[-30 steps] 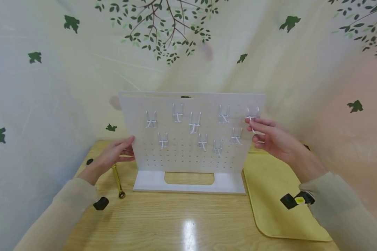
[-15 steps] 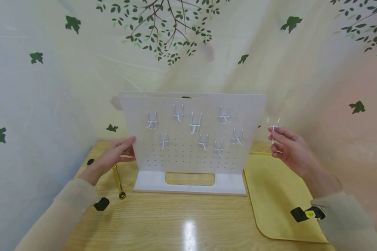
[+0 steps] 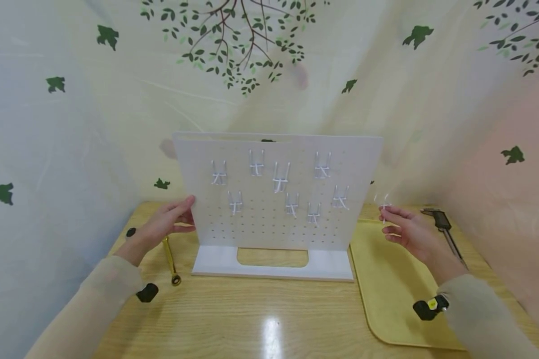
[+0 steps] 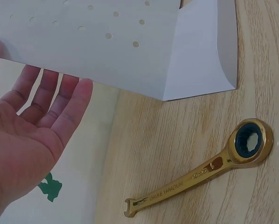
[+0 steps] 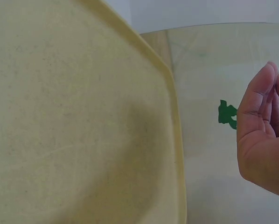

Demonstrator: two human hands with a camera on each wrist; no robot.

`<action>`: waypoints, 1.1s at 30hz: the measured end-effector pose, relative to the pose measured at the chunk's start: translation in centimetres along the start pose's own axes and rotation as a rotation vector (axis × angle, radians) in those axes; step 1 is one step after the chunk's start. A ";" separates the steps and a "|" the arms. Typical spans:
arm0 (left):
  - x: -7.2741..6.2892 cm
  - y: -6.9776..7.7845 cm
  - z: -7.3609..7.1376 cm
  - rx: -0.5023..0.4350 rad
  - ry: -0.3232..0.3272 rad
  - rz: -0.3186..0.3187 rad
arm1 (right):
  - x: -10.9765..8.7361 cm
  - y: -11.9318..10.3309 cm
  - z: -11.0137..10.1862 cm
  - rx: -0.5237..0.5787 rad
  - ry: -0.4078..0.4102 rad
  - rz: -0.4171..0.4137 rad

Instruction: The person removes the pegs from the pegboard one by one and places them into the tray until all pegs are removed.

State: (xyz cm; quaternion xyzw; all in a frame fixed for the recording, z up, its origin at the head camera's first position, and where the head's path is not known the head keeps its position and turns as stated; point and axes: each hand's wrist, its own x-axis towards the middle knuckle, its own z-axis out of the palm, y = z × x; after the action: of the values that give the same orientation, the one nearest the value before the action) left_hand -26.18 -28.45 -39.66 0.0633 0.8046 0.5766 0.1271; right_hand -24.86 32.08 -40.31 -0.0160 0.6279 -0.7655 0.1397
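While the pegboard (image 3: 256, 224) is held at its left edge by the left hand (image 3: 161, 224), a white hook (image 3: 384, 206) is pinched in the grip of the right hand (image 3: 410, 234), prongs upward, just outside the board's right edge, near the far rim of the yellow tray (image 3: 386, 299). Engraving on the wrench (image 4: 186, 181) is revealed only from the left wrist; the caliper (image 3: 441, 220), only from the head.

Soft, even light surrounds me, one white glare streak on the table (image 3: 224, 314). A blurry-edged shadow dims part of the tray (image 5: 51, 102). In the left wrist view the wrench (image 4: 186, 180) gleams; against the pale backdrop (image 3: 332, 117), the hook (image 3: 385, 205) in my right fingers (image 3: 397, 213) looks faint.
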 end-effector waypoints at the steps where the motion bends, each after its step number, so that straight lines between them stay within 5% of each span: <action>1: 0.0 0.0 0.0 -0.001 -0.001 0.000 | 0.2 0.3 -0.1 -0.010 0.009 0.013; 16: 0.0 -0.2 0.1 0.010 -0.016 0.013 | 2.1 3.3 -0.8 -0.179 0.091 0.154; 33: -0.1 0.0 0.3 0.017 0.004 -0.008 | 3.2 5.2 -0.6 -0.120 0.124 0.230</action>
State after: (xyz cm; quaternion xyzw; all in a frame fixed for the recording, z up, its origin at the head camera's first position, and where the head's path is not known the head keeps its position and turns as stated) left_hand -26.04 -28.20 -39.75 0.0599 0.8100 0.5693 0.1273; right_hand -27.10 31.02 -45.98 0.0952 0.6776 -0.7051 0.1861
